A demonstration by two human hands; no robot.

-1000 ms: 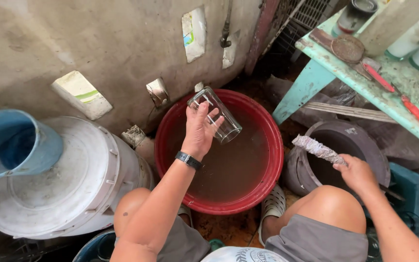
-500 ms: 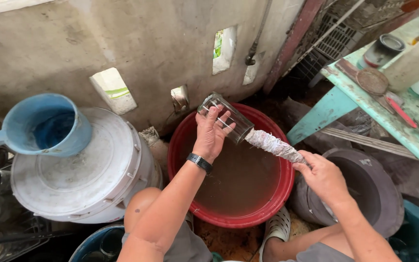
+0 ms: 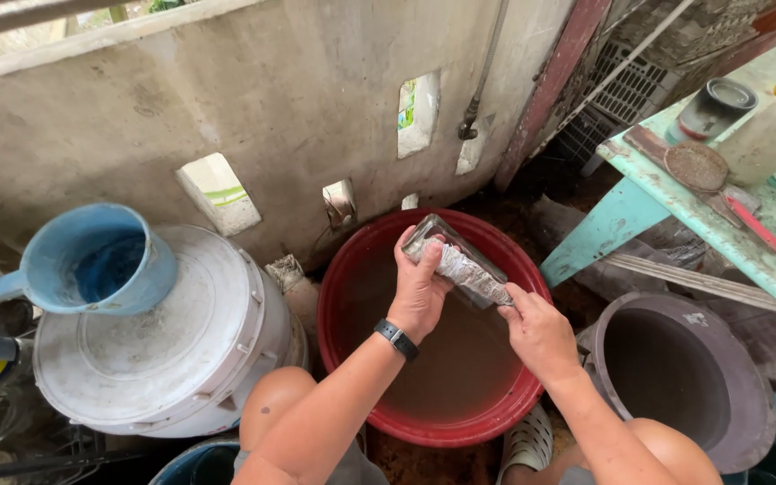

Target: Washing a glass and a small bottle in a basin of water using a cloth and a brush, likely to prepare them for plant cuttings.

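Grey concrete wall [image 3: 253, 99] with small openings behind. White plastic bucket with lid [image 3: 159, 346] at left, blue plastic dipper [image 3: 92, 265] resting on it. Round red plastic basin [image 3: 433, 341] of murky water at centre; dark grey tub [image 3: 684, 377] at right; pale green tabletop [image 3: 720, 216] beyond.

Left hand [image 3: 419, 287], fingers clenched round a clear drinking glass [image 3: 460, 260] tilted over the basin. Right hand [image 3: 541, 332], fingers grasping a silvery scrubber wad [image 3: 469, 269] pushed into the glass mouth.

Judgement: firm hold on the glass, twisting the wad to reach the base, keeps it over the water.

Half a second earlier the wad was only at the rim; now it sits inside
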